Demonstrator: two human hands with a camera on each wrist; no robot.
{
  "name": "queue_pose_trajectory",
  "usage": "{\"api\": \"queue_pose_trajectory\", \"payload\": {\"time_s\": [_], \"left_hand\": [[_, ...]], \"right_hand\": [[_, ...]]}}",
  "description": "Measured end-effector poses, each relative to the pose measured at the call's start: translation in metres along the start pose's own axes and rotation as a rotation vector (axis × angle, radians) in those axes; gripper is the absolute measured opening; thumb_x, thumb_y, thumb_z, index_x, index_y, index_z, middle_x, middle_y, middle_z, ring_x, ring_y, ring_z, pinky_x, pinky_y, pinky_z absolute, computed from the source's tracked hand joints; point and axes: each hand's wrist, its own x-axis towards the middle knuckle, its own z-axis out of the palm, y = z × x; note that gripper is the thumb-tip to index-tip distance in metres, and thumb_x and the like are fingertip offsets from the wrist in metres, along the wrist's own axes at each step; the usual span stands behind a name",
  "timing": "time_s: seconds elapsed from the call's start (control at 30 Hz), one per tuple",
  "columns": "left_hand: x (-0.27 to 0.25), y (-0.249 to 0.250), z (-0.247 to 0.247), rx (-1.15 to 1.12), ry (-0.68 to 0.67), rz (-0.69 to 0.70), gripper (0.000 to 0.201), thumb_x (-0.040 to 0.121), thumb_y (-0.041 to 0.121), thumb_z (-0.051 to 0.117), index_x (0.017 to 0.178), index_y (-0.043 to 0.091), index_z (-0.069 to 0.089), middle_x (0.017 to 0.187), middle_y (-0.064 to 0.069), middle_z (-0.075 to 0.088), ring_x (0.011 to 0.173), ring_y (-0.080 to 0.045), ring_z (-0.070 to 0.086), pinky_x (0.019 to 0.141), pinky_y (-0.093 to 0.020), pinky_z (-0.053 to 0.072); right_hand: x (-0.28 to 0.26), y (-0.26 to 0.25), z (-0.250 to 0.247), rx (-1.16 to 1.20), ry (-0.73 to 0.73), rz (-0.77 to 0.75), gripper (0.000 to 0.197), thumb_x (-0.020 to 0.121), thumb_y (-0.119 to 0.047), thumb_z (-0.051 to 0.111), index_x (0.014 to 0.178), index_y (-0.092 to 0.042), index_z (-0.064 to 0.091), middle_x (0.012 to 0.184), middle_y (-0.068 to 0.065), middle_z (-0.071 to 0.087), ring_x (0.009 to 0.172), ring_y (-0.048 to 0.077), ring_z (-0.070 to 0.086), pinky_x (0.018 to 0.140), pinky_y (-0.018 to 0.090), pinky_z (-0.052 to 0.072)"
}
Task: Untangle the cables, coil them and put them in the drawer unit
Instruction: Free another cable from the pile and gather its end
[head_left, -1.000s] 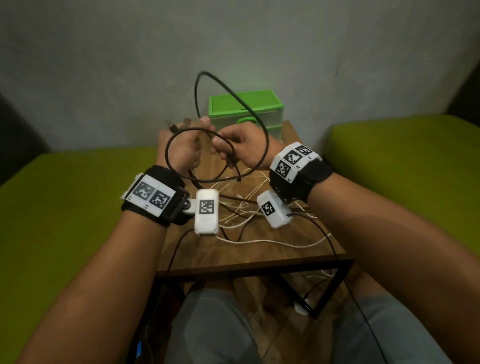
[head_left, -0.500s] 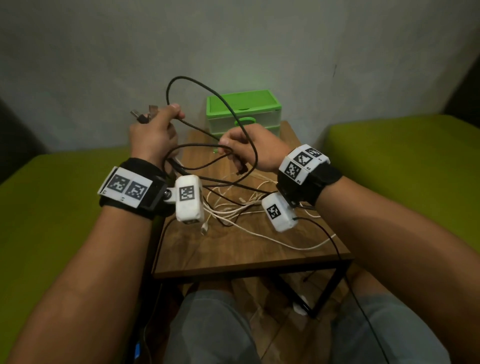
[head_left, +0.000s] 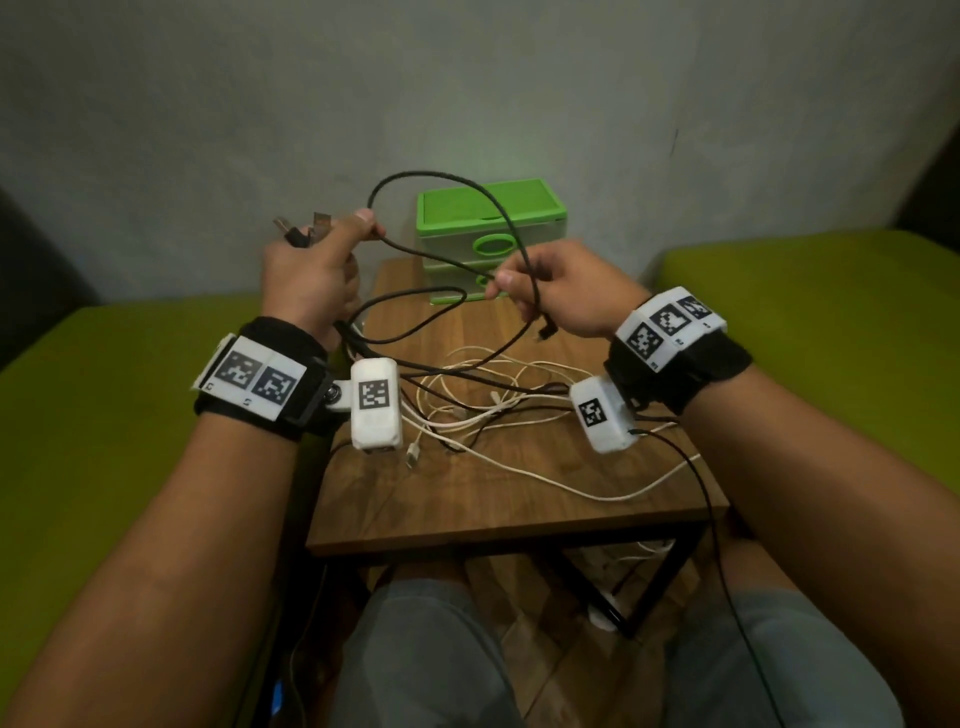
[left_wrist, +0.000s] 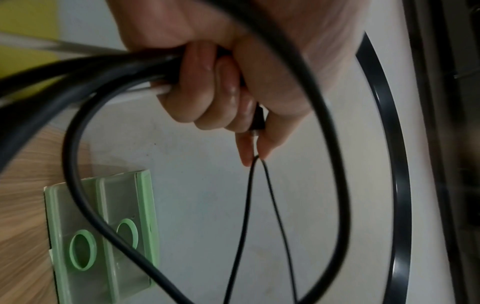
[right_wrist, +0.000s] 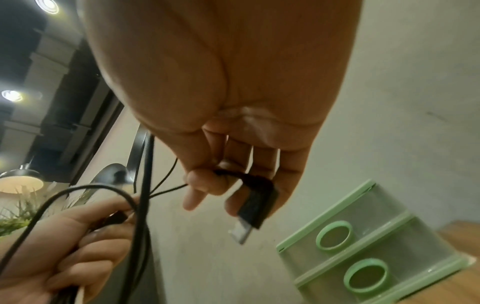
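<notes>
Above the small wooden table (head_left: 519, 514), my left hand (head_left: 311, 270) grips a bundle of black cables (head_left: 441, 182), two metal plugs (head_left: 304, 226) sticking up past the knuckles; thumb and forefinger pinch a thin strand (left_wrist: 255, 160). My right hand (head_left: 561, 291) pinches the same black cable near its end, and a black USB plug (right_wrist: 255, 209) hangs below the fingers. Black loops arch between the hands. A tangle of white cables (head_left: 488, 400) lies on the table under them. The green drawer unit (head_left: 488, 239) stands at the table's far edge, both drawers pushed in.
Green cushioned seats (head_left: 93, 415) flank the table on both sides, and a grey wall stands behind. White cable ends hang over the table's front right edge (head_left: 649, 483). More cables lie on the wooden floor under the table, by my knees.
My hands have drawn apart: the left has gone up and left with the plugs, the right has shifted right. The black loop has stretched wider between them.
</notes>
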Motion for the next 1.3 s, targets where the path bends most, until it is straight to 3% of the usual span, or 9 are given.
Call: {"api": "queue_pose_trajectory", "payload": {"time_s": [0.13, 0.3, 0.47, 0.6, 0.7, 0.83, 1.03, 1.2, 1.3], "left_hand": [[0.002, 0.001, 0.000, -0.013, 0.029, 0.005, 0.021, 0.091, 0.036, 0.070, 0.094, 0.015, 0.073, 0.047, 0.010, 0.032, 0.039, -0.009, 0.026, 0.039, -0.022, 0.022], [0.002, 0.005, -0.003, -0.022, 0.035, 0.015, 0.020, 0.093, 0.034, 0.068, 0.095, 0.015, 0.072, 0.047, 0.009, 0.032, 0.039, -0.009, 0.025, 0.039, -0.022, 0.022], [-0.002, 0.007, 0.017, -0.016, 0.023, 0.011, 0.020, 0.092, 0.035, 0.069, 0.094, 0.015, 0.073, 0.049, 0.008, 0.032, 0.041, -0.010, 0.026, 0.040, -0.024, 0.022], [-0.005, 0.013, 0.024, -0.025, 0.029, 0.027, 0.018, 0.092, 0.033, 0.069, 0.090, 0.015, 0.072, 0.047, 0.007, 0.030, 0.039, -0.010, 0.024, 0.040, -0.023, 0.020], [-0.006, 0.017, 0.021, -0.032, 0.033, 0.037, 0.017, 0.094, 0.031, 0.068, 0.088, 0.015, 0.070, 0.046, 0.008, 0.029, 0.038, -0.010, 0.023, 0.039, -0.022, 0.019], [-0.009, 0.017, 0.016, -0.028, 0.039, 0.027, 0.018, 0.093, 0.033, 0.068, 0.088, 0.016, 0.071, 0.047, 0.008, 0.030, 0.039, -0.009, 0.024, 0.039, -0.022, 0.020], [-0.011, 0.018, 0.010, -0.027, 0.040, 0.022, 0.017, 0.093, 0.033, 0.069, 0.091, 0.016, 0.072, 0.049, 0.008, 0.032, 0.039, -0.009, 0.026, 0.040, -0.022, 0.022], [-0.017, 0.020, 0.016, -0.032, 0.014, 0.021, 0.019, 0.095, 0.033, 0.067, 0.087, 0.016, 0.070, 0.048, 0.008, 0.032, 0.039, -0.009, 0.026, 0.039, -0.023, 0.021], [-0.019, 0.025, 0.019, -0.093, 0.022, 0.027, 0.025, 0.097, 0.031, 0.064, 0.076, 0.018, 0.063, 0.044, 0.008, 0.031, 0.035, -0.008, 0.025, 0.038, -0.022, 0.018]], "right_hand": [[-0.010, 0.027, -0.030, -0.404, 0.018, 0.163, 0.016, 0.098, -0.027, 0.058, 0.092, -0.020, 0.071, 0.074, 0.001, 0.063, 0.066, 0.015, 0.058, 0.062, 0.025, 0.044], [-0.035, 0.053, -0.076, -0.943, 0.123, 0.657, 0.028, 0.089, -0.026, 0.061, 0.111, -0.009, 0.067, 0.124, 0.018, 0.064, 0.112, 0.037, 0.060, 0.098, 0.047, 0.047], [-0.040, -0.031, -0.021, -0.412, 0.108, -0.090, 0.032, 0.097, -0.041, 0.057, 0.116, -0.020, 0.071, 0.119, 0.002, 0.067, 0.110, 0.019, 0.061, 0.094, 0.032, 0.046], [-0.031, -0.061, 0.035, -0.444, -0.108, -0.013, 0.052, 0.090, -0.067, 0.051, 0.095, -0.019, 0.070, 0.094, -0.002, 0.070, 0.084, 0.016, 0.062, 0.067, 0.029, 0.047], [-0.021, -0.054, 0.052, -0.350, -0.012, 0.028, 0.022, 0.087, -0.039, 0.069, 0.094, -0.019, 0.061, 0.090, -0.006, 0.066, 0.085, 0.016, 0.060, 0.061, 0.027, 0.038], [-0.017, -0.042, 0.054, -0.368, 0.049, 0.093, 0.016, 0.082, -0.013, 0.057, 0.095, -0.021, 0.056, 0.093, -0.001, 0.066, 0.092, 0.024, 0.062, 0.072, 0.030, 0.045], [-0.023, -0.025, 0.027, -1.054, 0.189, 0.403, 0.032, 0.090, -0.016, 0.049, 0.121, -0.009, 0.057, 0.125, 0.015, 0.056, 0.117, 0.035, 0.051, 0.091, 0.043, 0.040], [-0.011, -0.044, 0.037, -0.713, 0.006, 0.105, 0.049, 0.085, -0.016, 0.053, 0.134, -0.012, 0.050, 0.138, 0.012, 0.048, 0.129, 0.032, 0.041, 0.109, 0.048, 0.037], [0.002, -0.056, 0.059, -0.590, -0.169, -0.023, 0.038, 0.093, -0.025, 0.044, 0.128, -0.016, 0.057, 0.130, 0.011, 0.060, 0.122, 0.031, 0.053, 0.101, 0.042, 0.044]]}}
